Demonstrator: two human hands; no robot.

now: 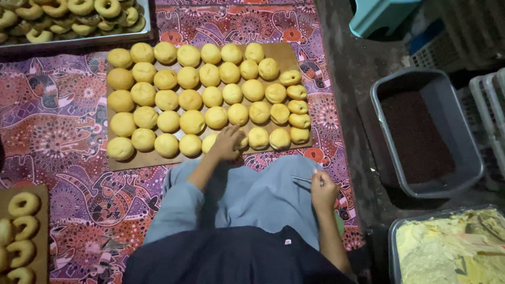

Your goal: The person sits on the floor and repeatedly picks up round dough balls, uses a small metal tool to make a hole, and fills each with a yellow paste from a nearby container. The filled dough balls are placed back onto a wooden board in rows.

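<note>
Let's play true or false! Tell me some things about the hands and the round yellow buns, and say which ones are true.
1. The left hand rests on a bun in the front row of the board. True.
2. The right hand is empty. False: it holds a thin stick.
3. The buns lie on a metal tray. False: they lie on a wooden board.
4. A grey tub stands to the right. True.
5. Ring-shaped pieces lie at lower left. True.

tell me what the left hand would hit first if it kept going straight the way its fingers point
The left hand already rests on a dough ball in the near row of the wooden board. Going on, it would probably meet the ball in the next row.
</note>
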